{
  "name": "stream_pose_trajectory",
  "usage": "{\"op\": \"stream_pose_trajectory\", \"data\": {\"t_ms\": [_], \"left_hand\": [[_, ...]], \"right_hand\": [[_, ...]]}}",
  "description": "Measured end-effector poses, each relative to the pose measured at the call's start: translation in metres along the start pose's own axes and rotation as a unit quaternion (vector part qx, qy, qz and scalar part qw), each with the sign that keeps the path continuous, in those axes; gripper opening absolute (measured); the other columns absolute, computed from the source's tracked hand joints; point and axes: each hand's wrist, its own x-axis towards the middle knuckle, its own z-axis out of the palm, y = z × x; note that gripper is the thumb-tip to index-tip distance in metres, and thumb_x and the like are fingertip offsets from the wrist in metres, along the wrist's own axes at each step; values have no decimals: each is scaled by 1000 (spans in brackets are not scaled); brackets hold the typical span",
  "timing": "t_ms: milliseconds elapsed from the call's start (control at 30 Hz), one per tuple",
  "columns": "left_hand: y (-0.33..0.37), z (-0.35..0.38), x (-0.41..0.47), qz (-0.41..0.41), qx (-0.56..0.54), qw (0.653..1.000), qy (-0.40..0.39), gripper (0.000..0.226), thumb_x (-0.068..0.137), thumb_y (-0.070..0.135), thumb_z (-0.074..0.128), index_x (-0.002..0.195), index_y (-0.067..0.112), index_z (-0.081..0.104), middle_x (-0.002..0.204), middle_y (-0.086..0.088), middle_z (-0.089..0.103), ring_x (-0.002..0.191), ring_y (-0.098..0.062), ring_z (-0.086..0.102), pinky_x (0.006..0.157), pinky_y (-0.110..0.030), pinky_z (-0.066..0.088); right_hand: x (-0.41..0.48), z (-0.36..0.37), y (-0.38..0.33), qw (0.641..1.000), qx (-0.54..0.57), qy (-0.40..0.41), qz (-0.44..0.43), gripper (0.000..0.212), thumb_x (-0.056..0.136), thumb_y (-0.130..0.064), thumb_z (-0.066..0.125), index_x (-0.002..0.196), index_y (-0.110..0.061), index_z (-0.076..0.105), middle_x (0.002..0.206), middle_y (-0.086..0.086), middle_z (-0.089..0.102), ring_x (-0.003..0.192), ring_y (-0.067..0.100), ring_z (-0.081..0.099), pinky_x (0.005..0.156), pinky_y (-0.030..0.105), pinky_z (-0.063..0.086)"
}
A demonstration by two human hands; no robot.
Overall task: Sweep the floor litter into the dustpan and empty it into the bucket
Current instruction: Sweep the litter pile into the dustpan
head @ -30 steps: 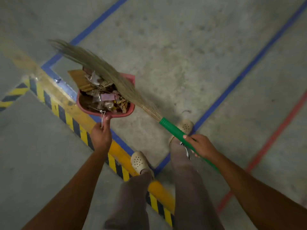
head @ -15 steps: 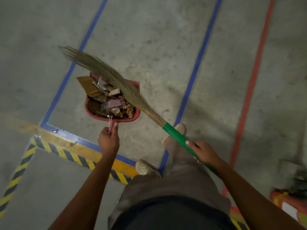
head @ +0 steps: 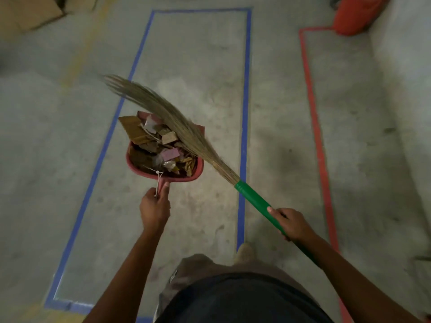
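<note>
A bare concrete floor (head: 198, 66) marked with a blue tape rectangle (head: 246, 89) and, to its right, a red tape outline (head: 312, 113); a red container (head: 356, 15) stands at the far right corner, partly cut by the frame edge, a cardboard box (head: 28, 12) at the far left beside a faded yellow line (head: 81, 50). Nothing lies on the floor between the person and the container. The person stands at the near end of the blue rectangle, one shoe (head: 243, 251) on its right strip. The left hand (head: 155, 209) is clenched round the handle of a red dustpan (head: 140, 167), held just beyond it over the rectangle and heaped with litter (head: 158, 145) of card scraps and wrappers. The right hand (head: 291, 223) grasps the green handle of a broom (head: 254, 199), which slants far-left, its bristles lying across the pan's right side and the litter, their tips reaching past the pan's far edge
</note>
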Motion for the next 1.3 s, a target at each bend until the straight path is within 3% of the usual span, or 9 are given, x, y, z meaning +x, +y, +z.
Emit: {"op": "stream_pose_trajectory", "data": {"t_ms": [333,633,833,933,1000,1167,1300], "left_hand": [[163,135,148,58,-28,993,-99,47,93,57,60,79,12,54,61,-8,57,48,-19,54,45,-30,41],[342,285,324,111,-54,977,-174,50,92,58,61,74,11,52,57,-8,56,47,-21,52,45,-30,41],[456,384,405,134,-48,967,-212,53,91,60,60,71,12,47,57,-9,51,49,-23,49,48,-33,42],[510,451,430,151,-46,962,-225,51,93,56,59,72,11,48,55,-9,52,46,-21,48,48,-33,42],[551,503,442,154,-57,959,-232,51,94,55,59,73,10,48,56,-10,53,45,-20,48,48,-33,42],[653,631,458,172,-54,958,-224,54,88,64,60,68,15,47,56,-8,52,48,-23,48,51,-37,42],[739,710,451,183,-43,953,-239,52,94,57,58,73,11,46,56,-9,48,45,-20,44,46,-31,39]], "right_hand": [[139,-118,-64,995,37,96,18,49,100,-48,53,66,-13,53,44,1,51,38,15,55,41,25,42],[322,-228,-155,978,114,167,54,51,96,-57,52,66,-16,54,48,2,52,39,17,52,45,30,42],[413,-317,-202,971,115,194,80,54,97,-57,49,73,-10,59,54,8,57,42,18,54,47,32,47],[466,-378,-205,966,129,206,86,61,98,-57,50,87,2,65,58,11,58,45,21,56,49,33,48],[504,-423,-201,965,126,213,86,63,97,-60,48,95,0,68,60,8,58,47,18,55,51,29,46],[593,-550,-192,963,147,215,73,51,98,-60,48,67,-20,57,49,3,58,41,18,57,45,27,49],[636,-642,-187,959,158,218,86,55,98,-60,48,66,-16,56,52,6,58,42,20,57,47,29,50]]}}
